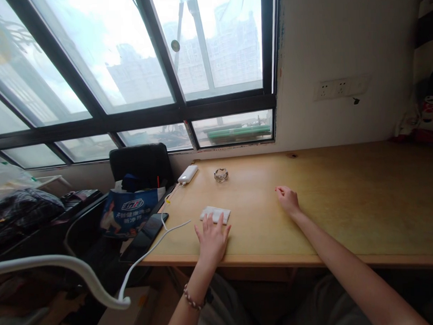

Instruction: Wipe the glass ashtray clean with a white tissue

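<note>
White cloth, folded into a small flat pad, lies on the wooden surface near its front edge, and the left hand rests flat just behind it, fingers spread and loose, their tips touching or just overlapping the pad's near edge; nothing is gripped. A beaded bracelet sits on that wrist. The right hand lies well apart to the right, fingers lightly curled and empty, its side on the bare wood.

The pad looks light, soft and limp, so it should give under the fingers and unfold if lifted by one corner; pinching a folded edge, or pressing flat on top to slide it, seems the surer hold. It is neither fragile nor slippery, by the look of it.

Farther out, a white power bank and a small glass ashtray stand near the window side, a white cable trails off the left edge past a dark phone, and a black chair holds a blue printed bag.
</note>
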### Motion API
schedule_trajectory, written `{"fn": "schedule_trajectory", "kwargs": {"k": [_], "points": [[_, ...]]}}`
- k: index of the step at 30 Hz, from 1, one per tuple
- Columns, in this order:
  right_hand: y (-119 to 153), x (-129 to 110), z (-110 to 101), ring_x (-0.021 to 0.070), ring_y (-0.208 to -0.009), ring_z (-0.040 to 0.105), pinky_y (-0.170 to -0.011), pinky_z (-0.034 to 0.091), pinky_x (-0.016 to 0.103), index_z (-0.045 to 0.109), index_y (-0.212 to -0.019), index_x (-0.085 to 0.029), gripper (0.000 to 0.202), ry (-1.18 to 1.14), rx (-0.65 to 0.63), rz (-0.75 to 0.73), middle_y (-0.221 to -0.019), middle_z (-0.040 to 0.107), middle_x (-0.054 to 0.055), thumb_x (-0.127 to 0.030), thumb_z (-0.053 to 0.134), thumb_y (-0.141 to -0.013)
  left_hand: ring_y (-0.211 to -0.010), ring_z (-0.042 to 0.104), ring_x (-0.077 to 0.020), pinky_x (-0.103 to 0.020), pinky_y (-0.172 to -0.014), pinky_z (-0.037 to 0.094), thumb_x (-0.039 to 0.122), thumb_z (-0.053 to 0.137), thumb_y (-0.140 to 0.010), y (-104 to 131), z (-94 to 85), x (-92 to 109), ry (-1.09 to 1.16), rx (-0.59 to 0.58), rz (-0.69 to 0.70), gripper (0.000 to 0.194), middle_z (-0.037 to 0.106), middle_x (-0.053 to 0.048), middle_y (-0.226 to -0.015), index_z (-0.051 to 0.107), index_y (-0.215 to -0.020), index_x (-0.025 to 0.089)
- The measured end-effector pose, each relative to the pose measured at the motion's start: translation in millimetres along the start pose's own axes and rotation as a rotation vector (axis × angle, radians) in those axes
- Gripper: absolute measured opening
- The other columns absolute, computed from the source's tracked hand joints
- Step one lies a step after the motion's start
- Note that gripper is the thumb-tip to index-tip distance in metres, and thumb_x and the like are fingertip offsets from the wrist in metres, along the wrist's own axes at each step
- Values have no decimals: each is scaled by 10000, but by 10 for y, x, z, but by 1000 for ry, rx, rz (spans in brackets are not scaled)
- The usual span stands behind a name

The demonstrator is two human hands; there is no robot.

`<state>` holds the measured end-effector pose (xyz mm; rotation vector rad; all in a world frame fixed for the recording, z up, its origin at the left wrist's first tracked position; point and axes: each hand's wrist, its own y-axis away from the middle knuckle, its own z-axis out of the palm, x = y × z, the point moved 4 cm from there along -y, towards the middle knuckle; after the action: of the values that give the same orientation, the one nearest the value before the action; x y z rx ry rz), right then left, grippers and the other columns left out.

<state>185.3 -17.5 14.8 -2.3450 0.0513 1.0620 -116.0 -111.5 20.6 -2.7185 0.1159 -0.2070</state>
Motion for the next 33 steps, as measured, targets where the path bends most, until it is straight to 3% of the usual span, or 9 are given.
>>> {"fn": "schedule_trajectory", "kwargs": {"k": [5,8,11,15,19,23,27,29,33], "points": [[9,9,-26,166,-739,576,-679,434,260,631,-789,-146,275,10,4,16,-842,642,85,-261,384,-756,-1221,179,-354,-632,-914,42,442,381,-795,-135,45,53,121,-102,42,414,348,-112,-1301,463,-1169,285],[6,48,-81,161,-718,581,-661,440,256,632,-781,-150,281,-2,21,31,-847,642,83,-270,380,-753,-1242,145,-335,-609,-933,53,416,372,-806,-156,-71,86,158,-66,44,432,299,-108,-1333,415,-1212,275],[9,113,-167,163,-722,585,-660,442,256,634,-773,-151,283,-14,70,42,-849,644,81,-281,384,-747,-1247,177,-287,-552,-975,73,365,339,-826,27,-217,-40,132,-4,12,419,328,-102,-1319,398,-1223,243],[25,201,-247,170,-703,592,-660,442,262,640,-764,-154,276,-24,104,99,-841,651,81,-296,406,-731,-1224,261,-232,-445,-1016,146,289,265,-837,516,-372,-585,7,119,-138,389,413,-103,-1247,436,-1167,175],[35,189,-271,174,-701,595,-659,441,263,642,-764,-159,279,-21,97,107,-830,656,77,-301,404,-731,-1243,183,-314,-495,-960,221,361,329,-783,791,-574,-1295,-201,255,-397,514,247,-137,-1345,330,-1247,140],[28,158,-288,169,-691,595,-655,442,262,640,-780,-163,290,-28,91,92,-838,655,73,-306,390,-741,-1232,169,-355,-492,-940,213,477,343,-742,601,-744,-1827,-395,264,-509,703,216,-237,-1327,239,-1271,26],[7,200,-315,176,-686,597,-648,444,267,643,-778,-159,298,-55,117,111,-837,656,83,-320,396,-733,-1045,430,-350,-423,-851,320,561,348,-689,261,-652,-2231,-341,-36,-514,790,437,-239,-1150,276,-1243,2],[-4,231,-327,182,-687,597,-649,442,271,646,-769,-156,301,-58,135,127,-818,659,87,-326,401,-727,-970,482,-346,-412,-793,353,596,329,-676,144,-586,-2353,-288,-151,-533,796,476,-217,-1103,302,-1241,37],[-15,254,-322,185,-683,596,-643,435,272,646,-761,-159,299,-37,127,145,-793,662,83,-323,398,-726,-956,487,-357,-424,-755,359,639,315,-653,-18,-536,-2421,-254,-199,-530,801,472,-211,-1099,342,-1230,85]]}}
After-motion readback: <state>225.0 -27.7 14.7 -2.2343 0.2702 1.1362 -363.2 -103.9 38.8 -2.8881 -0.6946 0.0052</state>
